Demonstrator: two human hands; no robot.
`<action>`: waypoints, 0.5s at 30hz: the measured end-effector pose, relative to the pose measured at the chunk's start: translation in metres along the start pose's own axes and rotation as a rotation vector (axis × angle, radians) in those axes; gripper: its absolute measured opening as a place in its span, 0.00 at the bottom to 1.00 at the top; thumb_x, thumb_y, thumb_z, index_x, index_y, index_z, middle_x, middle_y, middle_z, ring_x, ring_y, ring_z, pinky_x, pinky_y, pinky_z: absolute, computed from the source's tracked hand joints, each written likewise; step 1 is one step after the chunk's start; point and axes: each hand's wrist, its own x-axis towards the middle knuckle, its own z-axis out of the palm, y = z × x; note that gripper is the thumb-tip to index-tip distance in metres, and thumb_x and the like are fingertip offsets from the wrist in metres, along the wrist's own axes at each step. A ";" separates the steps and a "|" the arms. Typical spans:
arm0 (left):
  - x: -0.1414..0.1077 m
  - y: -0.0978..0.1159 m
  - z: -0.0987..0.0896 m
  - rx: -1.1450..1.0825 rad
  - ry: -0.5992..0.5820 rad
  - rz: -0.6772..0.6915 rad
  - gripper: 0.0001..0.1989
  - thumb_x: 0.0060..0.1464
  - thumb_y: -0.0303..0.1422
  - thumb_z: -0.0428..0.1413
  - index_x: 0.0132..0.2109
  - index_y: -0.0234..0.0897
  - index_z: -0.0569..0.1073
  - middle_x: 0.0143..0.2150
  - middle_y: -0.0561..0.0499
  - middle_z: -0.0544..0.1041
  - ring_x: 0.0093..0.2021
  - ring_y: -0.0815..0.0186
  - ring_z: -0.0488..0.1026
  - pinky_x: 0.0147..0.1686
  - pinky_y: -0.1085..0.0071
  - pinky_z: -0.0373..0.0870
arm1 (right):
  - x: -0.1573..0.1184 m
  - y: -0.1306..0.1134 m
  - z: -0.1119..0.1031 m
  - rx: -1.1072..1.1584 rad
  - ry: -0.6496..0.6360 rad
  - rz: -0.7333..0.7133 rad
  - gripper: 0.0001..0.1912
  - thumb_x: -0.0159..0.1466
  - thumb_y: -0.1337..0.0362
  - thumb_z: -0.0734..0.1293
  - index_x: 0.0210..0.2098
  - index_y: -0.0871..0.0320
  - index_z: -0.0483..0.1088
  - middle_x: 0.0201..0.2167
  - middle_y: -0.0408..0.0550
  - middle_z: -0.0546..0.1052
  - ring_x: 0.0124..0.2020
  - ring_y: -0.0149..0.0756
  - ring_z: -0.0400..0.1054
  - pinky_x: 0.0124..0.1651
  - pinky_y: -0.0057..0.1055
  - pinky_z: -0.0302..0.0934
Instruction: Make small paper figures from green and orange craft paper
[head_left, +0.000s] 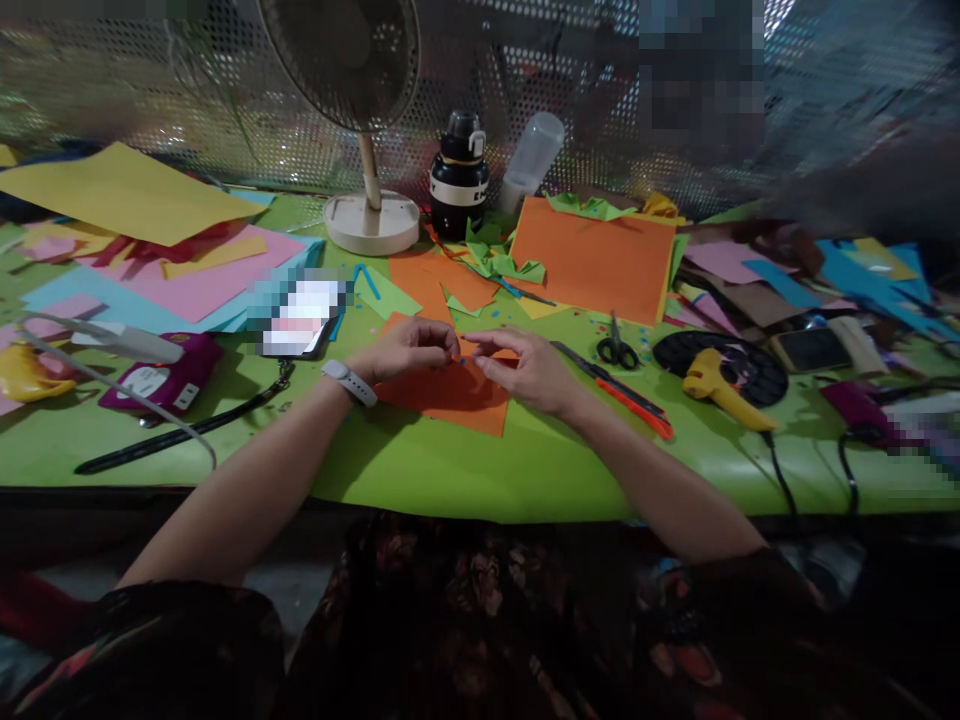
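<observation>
Both hands meet above an orange sheet of paper (450, 402) lying on the green tabletop. My left hand (412, 345), with a pale band on its wrist, is curled, thumb and fingers pressed together in a pinch. Facing it, my right hand (523, 370) also has thumb and fingertips drawn together. A tiny dark or bluish speck shows between the fingertips; what the hands hold is too small to name. Just right of my right hand lie an orange-red utility knife (634, 402) and small black scissors (616, 345).
Behind stand a fan (371, 222), a black bottle (459, 185) and a tilted clear bottle (536, 150). Left are coloured sheets (217, 270), a lit phone (296, 318) and a purple box (169, 375). A yellow glue gun (724, 388) with a cord rests right; orange sheets (596, 260) lie behind.
</observation>
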 end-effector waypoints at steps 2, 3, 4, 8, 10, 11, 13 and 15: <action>0.000 -0.002 0.000 0.026 -0.006 0.014 0.04 0.44 0.27 0.57 0.31 0.34 0.73 0.26 0.54 0.73 0.27 0.72 0.69 0.29 0.75 0.66 | 0.000 0.002 0.001 0.094 -0.005 0.032 0.18 0.60 0.64 0.66 0.50 0.55 0.74 0.38 0.47 0.80 0.40 0.38 0.75 0.51 0.43 0.67; 0.001 -0.002 0.000 0.031 -0.008 0.020 0.04 0.44 0.28 0.57 0.32 0.34 0.73 0.26 0.54 0.73 0.27 0.72 0.69 0.29 0.75 0.65 | -0.001 0.003 0.002 0.134 -0.008 0.045 0.19 0.60 0.64 0.66 0.50 0.55 0.74 0.38 0.47 0.80 0.38 0.37 0.74 0.47 0.40 0.69; 0.001 -0.002 0.001 0.033 -0.013 0.024 0.04 0.45 0.28 0.56 0.32 0.34 0.73 0.26 0.54 0.73 0.27 0.72 0.69 0.29 0.75 0.65 | -0.001 0.004 0.002 0.163 -0.014 0.054 0.19 0.59 0.64 0.66 0.51 0.56 0.74 0.37 0.47 0.79 0.37 0.36 0.74 0.45 0.38 0.70; 0.001 -0.003 0.001 0.023 -0.027 0.035 0.04 0.45 0.27 0.56 0.32 0.34 0.73 0.27 0.54 0.74 0.27 0.72 0.69 0.30 0.75 0.65 | 0.000 0.007 0.002 0.189 -0.026 0.072 0.21 0.59 0.65 0.66 0.52 0.58 0.73 0.35 0.47 0.79 0.36 0.35 0.73 0.43 0.36 0.69; 0.001 -0.003 0.001 0.026 -0.031 0.033 0.04 0.44 0.28 0.56 0.32 0.34 0.73 0.27 0.54 0.74 0.28 0.72 0.69 0.30 0.75 0.65 | 0.000 0.008 0.003 0.189 -0.026 0.074 0.22 0.58 0.65 0.66 0.52 0.58 0.73 0.35 0.47 0.78 0.36 0.34 0.72 0.43 0.36 0.69; 0.001 -0.003 0.001 0.031 -0.033 0.032 0.04 0.44 0.28 0.56 0.32 0.34 0.73 0.27 0.54 0.74 0.28 0.72 0.69 0.30 0.75 0.65 | 0.000 0.008 0.003 0.191 -0.026 0.074 0.22 0.59 0.65 0.66 0.53 0.58 0.72 0.35 0.47 0.78 0.35 0.34 0.72 0.43 0.36 0.68; 0.002 -0.004 0.001 0.045 -0.038 0.035 0.04 0.45 0.28 0.56 0.32 0.35 0.73 0.27 0.54 0.74 0.28 0.71 0.69 0.30 0.75 0.65 | 0.000 0.009 0.003 0.195 -0.027 0.075 0.22 0.59 0.64 0.66 0.53 0.57 0.72 0.34 0.47 0.78 0.35 0.34 0.72 0.42 0.36 0.68; 0.002 -0.004 0.001 0.053 -0.044 0.039 0.04 0.45 0.29 0.56 0.32 0.34 0.73 0.27 0.54 0.74 0.28 0.71 0.69 0.30 0.74 0.65 | 0.000 0.008 0.003 0.197 -0.028 0.078 0.23 0.59 0.64 0.67 0.54 0.58 0.71 0.34 0.47 0.78 0.34 0.34 0.71 0.41 0.35 0.68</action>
